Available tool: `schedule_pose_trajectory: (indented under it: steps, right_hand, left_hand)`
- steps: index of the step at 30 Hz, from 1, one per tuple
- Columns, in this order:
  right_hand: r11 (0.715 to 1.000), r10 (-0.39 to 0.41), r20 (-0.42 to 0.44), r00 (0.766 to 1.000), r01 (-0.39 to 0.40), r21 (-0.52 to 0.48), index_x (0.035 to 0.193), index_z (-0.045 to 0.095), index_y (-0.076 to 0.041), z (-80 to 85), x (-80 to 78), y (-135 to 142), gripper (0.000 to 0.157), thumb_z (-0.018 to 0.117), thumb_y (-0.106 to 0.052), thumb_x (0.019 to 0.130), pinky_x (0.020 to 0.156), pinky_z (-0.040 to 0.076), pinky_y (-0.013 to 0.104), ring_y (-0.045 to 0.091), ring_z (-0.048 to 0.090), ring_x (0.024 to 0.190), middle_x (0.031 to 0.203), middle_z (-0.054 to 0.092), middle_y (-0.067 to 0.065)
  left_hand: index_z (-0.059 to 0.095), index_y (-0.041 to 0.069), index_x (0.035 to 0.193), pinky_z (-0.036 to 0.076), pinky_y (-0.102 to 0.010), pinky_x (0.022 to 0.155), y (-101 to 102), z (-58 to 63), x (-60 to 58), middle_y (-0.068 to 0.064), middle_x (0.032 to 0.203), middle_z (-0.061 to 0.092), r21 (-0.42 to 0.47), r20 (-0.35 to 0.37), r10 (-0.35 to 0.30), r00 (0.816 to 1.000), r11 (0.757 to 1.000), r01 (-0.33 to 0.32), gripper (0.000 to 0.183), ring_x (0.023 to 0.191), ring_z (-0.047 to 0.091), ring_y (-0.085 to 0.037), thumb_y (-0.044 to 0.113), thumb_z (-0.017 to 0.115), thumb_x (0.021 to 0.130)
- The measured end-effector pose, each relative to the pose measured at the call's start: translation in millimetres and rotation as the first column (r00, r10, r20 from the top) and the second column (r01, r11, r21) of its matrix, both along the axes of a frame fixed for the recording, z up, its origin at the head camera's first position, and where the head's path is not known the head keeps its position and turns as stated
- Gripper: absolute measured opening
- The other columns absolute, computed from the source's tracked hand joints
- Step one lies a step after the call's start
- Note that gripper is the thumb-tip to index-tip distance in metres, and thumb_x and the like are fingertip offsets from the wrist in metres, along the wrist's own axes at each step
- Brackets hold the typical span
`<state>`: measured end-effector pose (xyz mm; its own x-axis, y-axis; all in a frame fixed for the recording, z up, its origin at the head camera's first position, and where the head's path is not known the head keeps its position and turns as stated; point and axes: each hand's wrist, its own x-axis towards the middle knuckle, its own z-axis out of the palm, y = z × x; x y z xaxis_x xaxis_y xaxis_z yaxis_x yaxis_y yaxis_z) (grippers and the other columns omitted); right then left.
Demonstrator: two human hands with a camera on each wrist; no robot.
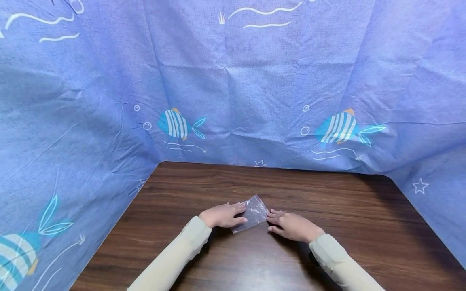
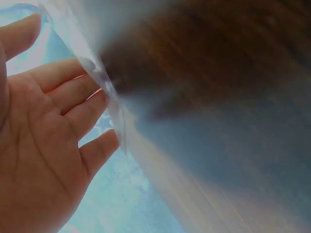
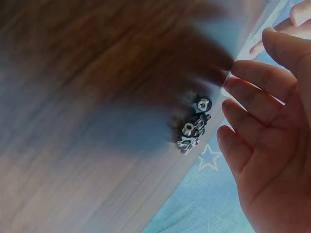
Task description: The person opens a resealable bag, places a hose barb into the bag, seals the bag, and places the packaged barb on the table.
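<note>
A clear zip bag [image 1: 255, 212] lies flat on the dark wood table, tilted, with glints on its film. My left hand [image 1: 225, 215] rests its outstretched fingers on the bag's left side. At the opposite edge, the fingertips of my right hand [image 1: 294, 226] touch the bag, palm down. The left wrist view shows the bag's thin film [image 2: 109, 90] against the left fingertips. In the right wrist view, a small cluster of shiny metal parts [image 3: 192, 127], ring-shaped and dark-edged, sits on the table beyond the right fingers. Their exact kind cannot be told, and the head view does not show them.
The brown wood-grain table [image 1: 218, 182] has rounded far corners. Blue cloth [image 1: 255, 89] printed with fish and stars hangs behind it and along both sides. Light reflects off the tabletop near the front.
</note>
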<state>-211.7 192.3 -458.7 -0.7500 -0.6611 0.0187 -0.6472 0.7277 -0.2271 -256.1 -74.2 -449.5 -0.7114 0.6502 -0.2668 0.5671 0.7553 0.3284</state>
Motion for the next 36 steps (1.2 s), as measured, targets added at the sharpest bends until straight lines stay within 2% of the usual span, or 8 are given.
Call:
schedule_pose_trajectory:
  steps: [3,10,15,24,36]
  right_hand:
    - [1.0,0.014,-0.008,1.0,-0.014,0.004,0.129,0.06,-0.002,-0.5,2.7,-1.9,0.045,0.053,-0.035,0.098,0.102,0.042,0.048,0.035,0.051,0.127,0.137,0.054,0.019]
    - [0.999,0.044,-0.028,0.999,-0.043,0.008,0.127,0.062,-0.003,-2.9,5.7,-7.8,0.044,0.055,-0.034,0.097,0.101,0.043,0.048,0.032,0.054,0.125,0.134,0.057,0.018]
    - [0.998,0.058,-0.012,0.998,-0.058,-0.007,0.126,0.062,-0.002,-4.7,9.3,-14.5,0.044,0.055,-0.034,0.097,0.101,0.043,0.049,0.032,0.053,0.126,0.134,0.057,0.018]
    - [0.999,0.043,0.014,0.999,-0.043,-0.005,0.128,0.062,-0.004,-6.1,11.2,-21.9,0.044,0.054,-0.035,0.097,0.102,0.043,0.045,0.029,0.052,0.128,0.136,0.056,0.015]
    - [0.999,0.04,0.008,0.999,-0.04,0.003,0.128,0.061,-0.003,-3.4,9.1,-24.5,0.044,0.053,-0.035,0.098,0.102,0.043,0.045,0.029,0.051,0.129,0.137,0.055,0.016]
  left_hand:
    - [0.038,0.015,0.148,0.024,-0.04,0.117,1.3,-0.6,-2.4,0.001,0.156,0.031,-0.012,0.001,0.004,1.0,1.0,-0.004,0.058,0.145,0.027,-0.016,0.045,0.045,0.1]
    - [0.043,0.014,0.145,0.027,-0.041,0.115,3.3,-4.7,-7.2,-0.001,0.154,0.036,-0.034,-0.057,-0.013,0.998,0.999,0.011,0.056,0.144,0.03,-0.019,0.039,0.055,0.096]
    - [0.045,0.015,0.144,0.029,-0.04,0.114,3.1,-7.5,-8.1,0.001,0.153,0.038,-0.042,-0.084,-0.014,0.996,0.999,0.01,0.055,0.143,0.031,-0.019,0.037,0.056,0.095]
    - [0.047,0.011,0.143,0.031,-0.039,0.113,2.9,-10.3,-9.7,-0.003,0.153,0.039,-0.013,-0.097,-0.009,0.995,1.0,0.008,0.057,0.143,0.033,-0.022,0.035,0.06,0.093]
    - [0.047,0.008,0.142,0.031,-0.04,0.113,2.4,-5.8,-11.2,-0.006,0.152,0.039,-0.004,-0.112,-0.021,0.993,1.0,0.02,0.057,0.142,0.033,-0.024,0.033,0.061,0.093]
